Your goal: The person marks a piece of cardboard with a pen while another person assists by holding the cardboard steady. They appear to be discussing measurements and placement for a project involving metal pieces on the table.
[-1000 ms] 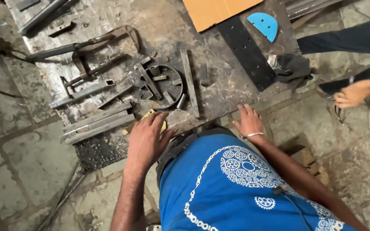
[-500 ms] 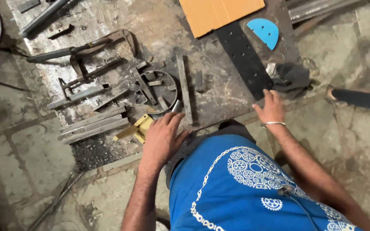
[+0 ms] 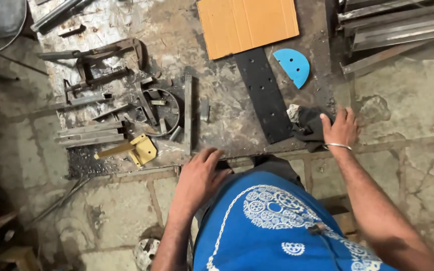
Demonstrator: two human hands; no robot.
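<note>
My left hand: fingers spread flat, holding nothing, resting on the counter at its near edge. Yellow metal bracket: just left of that hand, near edge. My right hand: fingers loosely open, lying on a dark rag at the near right corner. Black perforated strip: touching the rag, angled toward the cardboard sheet.
</note>
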